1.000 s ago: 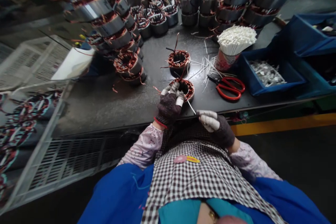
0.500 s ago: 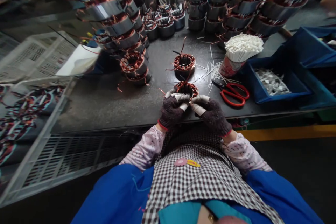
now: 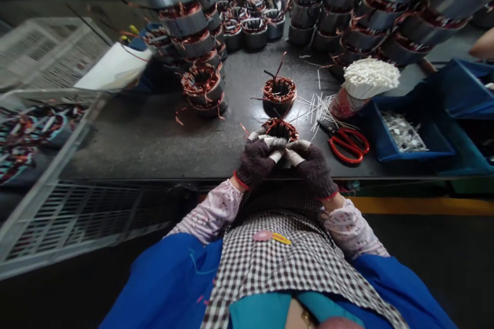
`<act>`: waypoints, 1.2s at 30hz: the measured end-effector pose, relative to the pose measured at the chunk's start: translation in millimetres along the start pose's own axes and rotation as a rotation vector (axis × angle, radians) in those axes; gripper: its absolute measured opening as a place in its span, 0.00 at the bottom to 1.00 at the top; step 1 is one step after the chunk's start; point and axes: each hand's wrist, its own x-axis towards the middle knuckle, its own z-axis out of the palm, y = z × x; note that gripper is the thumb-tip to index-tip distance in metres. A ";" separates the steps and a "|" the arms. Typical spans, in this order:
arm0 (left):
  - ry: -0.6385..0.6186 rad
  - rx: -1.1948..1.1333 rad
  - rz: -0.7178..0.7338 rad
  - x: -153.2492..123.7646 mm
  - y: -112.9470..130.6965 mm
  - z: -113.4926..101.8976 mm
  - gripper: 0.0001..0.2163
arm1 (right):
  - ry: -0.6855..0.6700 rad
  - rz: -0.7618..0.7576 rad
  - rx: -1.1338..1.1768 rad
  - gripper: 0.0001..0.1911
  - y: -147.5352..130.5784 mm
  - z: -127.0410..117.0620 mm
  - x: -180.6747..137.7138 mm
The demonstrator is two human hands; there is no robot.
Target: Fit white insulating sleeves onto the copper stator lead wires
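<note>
A motor stator [image 3: 278, 126] with copper windings lies at the table's front edge, its near side covered by my fingers. My left hand [image 3: 258, 160], in a dark knit glove with pale tape round the fingers, is closed on its near left side. Gloved and taped alike, my right hand [image 3: 312, 165] has thumb and fingertips pressed together at the stator's near rim, meeting the left fingertips. Any wire between those fingertips is hidden. Just beyond stands a second stator [image 3: 279, 94], with a dark lead and copper wire sticking up.
Red-handled scissors [image 3: 349, 145] lie to the right, near loose white sticks [image 3: 319, 108] and a cup [image 3: 343, 103] packed with them. A blue bin [image 3: 417, 151] holds small pale pieces. Stacked stators [image 3: 343, 10] line the back; a stack [image 3: 203, 85] stands left. White crates [image 3: 50, 205] flank the table.
The view has shifted a little, so the table's things sit slightly farther right in the picture. My hands stay at the same stator, fingertips still together at its near rim.
</note>
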 end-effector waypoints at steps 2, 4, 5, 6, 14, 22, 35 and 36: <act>-0.019 -0.003 0.006 1.1 -0.9 -0.8 0.05 | 0.046 -0.061 -0.096 0.17 -6.4 -4.0 -5.9; -0.040 -0.008 0.030 2.0 -2.9 -0.9 0.05 | 0.064 -0.096 -0.214 0.19 -14.3 -8.5 -11.7; -0.046 -0.009 0.039 2.4 -4.1 -0.6 0.06 | 0.044 -0.092 -0.269 0.19 -17.3 -9.8 -12.7; -0.044 -0.008 0.044 2.6 -5.3 -0.3 0.06 | 0.011 -0.077 -0.319 0.18 -19.2 -10.3 -11.9; -0.003 0.028 0.085 1.3 -2.7 5.3 0.08 | -0.121 -0.089 -0.225 0.10 -27.5 -15.9 -12.6; -0.046 0.037 0.102 -3.5 -12.7 0.5 0.17 | -0.092 0.032 0.249 0.24 -22.8 -13.0 -14.0; -0.084 0.011 0.231 -3.0 -5.6 4.7 0.05 | -0.114 0.146 0.336 0.20 -56.7 21.5 11.4; -0.072 0.010 0.233 -3.2 -4.0 4.7 0.05 | -0.106 0.158 0.366 0.20 -57.2 26.9 23.2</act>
